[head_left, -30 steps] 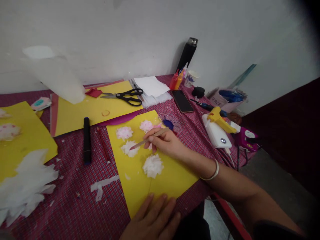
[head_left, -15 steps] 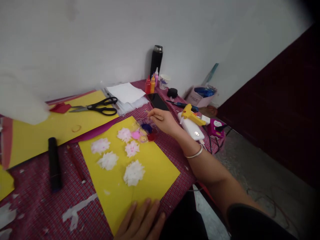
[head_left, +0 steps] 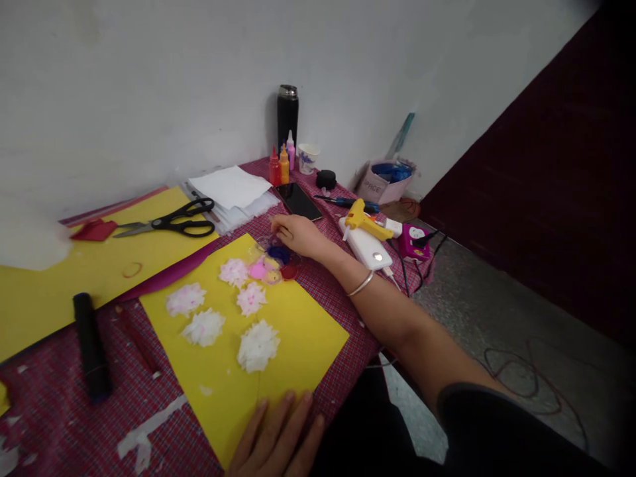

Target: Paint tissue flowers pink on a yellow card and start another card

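My left hand (head_left: 278, 437) lies flat with fingers spread on the near edge of a yellow paper sheet (head_left: 298, 338). On the sheet sit several white paper flowers (head_left: 258, 345), some tinted pink. My right hand (head_left: 298, 235) hovers just past a clear paint palette (head_left: 275, 265) with pink, yellow, blue and red paint, its fingers pinched together. What the fingertips hold is too small and blurred to name. A dark phone (head_left: 298, 201) lies just beyond that hand.
Scissors (head_left: 169, 222), white paper (head_left: 231, 189) and a black marker (head_left: 92, 348) lie to the left. Paint bottles (head_left: 275, 169), a black flask (head_left: 287, 112) and a paper cup (head_left: 308, 158) stand at the back. A yellow glue gun (head_left: 365, 220) and a purple power socket (head_left: 415, 244) are right of my arm.
The view has swung slightly to the right, so the things appear shifted left. My right hand stays by the palette with its fingers pinched; my left hand stays flat on the sheet.
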`<state>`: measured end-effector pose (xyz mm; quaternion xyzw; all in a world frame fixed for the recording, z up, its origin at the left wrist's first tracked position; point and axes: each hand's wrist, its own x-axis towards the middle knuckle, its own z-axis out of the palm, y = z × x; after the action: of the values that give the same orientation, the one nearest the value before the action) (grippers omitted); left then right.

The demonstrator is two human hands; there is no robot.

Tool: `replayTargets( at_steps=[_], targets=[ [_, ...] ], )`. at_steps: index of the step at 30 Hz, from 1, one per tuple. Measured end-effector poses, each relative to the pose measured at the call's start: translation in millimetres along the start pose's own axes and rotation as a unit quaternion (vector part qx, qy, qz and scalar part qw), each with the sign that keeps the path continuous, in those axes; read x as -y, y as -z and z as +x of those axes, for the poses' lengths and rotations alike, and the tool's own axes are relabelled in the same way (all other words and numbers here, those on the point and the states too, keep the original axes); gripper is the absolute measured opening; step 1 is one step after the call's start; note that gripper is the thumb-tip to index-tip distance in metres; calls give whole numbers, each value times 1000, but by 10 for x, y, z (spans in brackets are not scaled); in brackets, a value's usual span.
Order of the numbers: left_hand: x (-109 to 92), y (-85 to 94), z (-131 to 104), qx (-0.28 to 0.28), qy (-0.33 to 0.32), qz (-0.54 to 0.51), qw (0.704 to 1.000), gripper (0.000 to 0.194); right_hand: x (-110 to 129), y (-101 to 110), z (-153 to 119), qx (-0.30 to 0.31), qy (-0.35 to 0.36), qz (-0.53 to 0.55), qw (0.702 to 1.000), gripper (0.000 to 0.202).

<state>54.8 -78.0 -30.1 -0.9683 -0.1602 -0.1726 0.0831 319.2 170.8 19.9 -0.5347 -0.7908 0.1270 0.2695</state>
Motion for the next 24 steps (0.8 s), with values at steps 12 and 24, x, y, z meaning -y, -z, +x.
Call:
replayTargets(
  at_steps=[12,24],
  targets=[
    [-40,106,70,29,31,-15,999,69,-100,18,40,30,5,81,996,17],
    [159,320,596,-14,484,-572,662,36,512,131,-273,-129,-110,398,902,10]
  ],
)
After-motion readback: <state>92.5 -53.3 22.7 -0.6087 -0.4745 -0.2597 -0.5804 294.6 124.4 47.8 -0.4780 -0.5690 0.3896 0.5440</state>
